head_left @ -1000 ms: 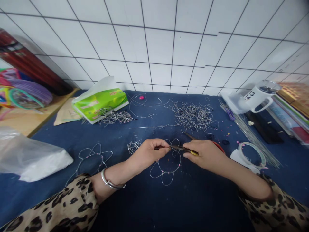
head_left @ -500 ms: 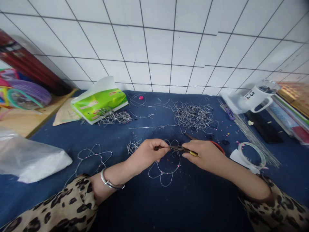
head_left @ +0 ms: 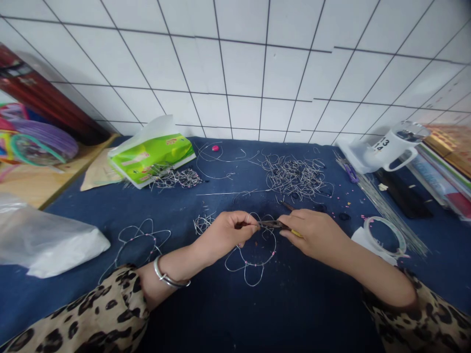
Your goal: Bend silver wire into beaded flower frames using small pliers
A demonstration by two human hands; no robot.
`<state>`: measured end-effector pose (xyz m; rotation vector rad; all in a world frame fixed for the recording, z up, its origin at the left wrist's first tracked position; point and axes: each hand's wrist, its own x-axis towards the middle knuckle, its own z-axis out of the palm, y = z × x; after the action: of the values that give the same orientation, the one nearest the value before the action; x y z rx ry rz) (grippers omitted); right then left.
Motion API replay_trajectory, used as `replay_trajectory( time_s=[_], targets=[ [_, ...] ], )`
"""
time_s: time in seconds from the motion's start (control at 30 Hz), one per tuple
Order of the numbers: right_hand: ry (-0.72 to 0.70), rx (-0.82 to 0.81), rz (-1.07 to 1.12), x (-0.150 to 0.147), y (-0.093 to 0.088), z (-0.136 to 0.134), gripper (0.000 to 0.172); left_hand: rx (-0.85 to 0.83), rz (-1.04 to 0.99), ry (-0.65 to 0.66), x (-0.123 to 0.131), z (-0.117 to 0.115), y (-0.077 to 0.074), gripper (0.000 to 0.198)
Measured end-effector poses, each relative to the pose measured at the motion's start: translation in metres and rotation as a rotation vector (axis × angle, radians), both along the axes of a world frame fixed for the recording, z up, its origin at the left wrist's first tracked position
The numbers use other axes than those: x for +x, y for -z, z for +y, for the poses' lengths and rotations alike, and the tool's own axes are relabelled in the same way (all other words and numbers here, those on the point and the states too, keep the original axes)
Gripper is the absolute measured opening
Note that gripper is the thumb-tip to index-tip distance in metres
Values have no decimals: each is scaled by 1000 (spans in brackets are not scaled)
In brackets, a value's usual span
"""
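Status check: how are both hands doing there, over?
Left hand pinching beaded wire ring. Right hand gripping pliers, tips at ring's far side. Wire tangle lying beyond, apart from ring.

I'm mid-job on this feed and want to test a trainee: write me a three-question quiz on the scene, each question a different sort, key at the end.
1. Which hand holds the pliers?
2. True or false: in the picture, the white mug stands to the right of the tangled wire pile.
3. What colour are the small beads on the looped wire frame between the hands? A) green B) pink C) blue

Key: 1. The right hand. 2. True. 3. B.
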<state>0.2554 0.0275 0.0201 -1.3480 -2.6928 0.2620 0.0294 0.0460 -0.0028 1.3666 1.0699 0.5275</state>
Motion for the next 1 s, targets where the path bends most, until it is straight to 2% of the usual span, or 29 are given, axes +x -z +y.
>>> replay_trajectory(
  time_s=[0.47, 0.8, 1.0],
  targets=[
    [28, -206, 122, 0, -2, 3, 18, 8, -15, 19, -1, -1, -1, 18],
    [14, -96, 133, 1, 2, 1, 23, -23, -91, 20, -2, 0, 1, 13],
    [-53, 19, 23, 1, -3, 1, 25, -21, -100, 33, -2, 0, 1, 12]
  ],
)
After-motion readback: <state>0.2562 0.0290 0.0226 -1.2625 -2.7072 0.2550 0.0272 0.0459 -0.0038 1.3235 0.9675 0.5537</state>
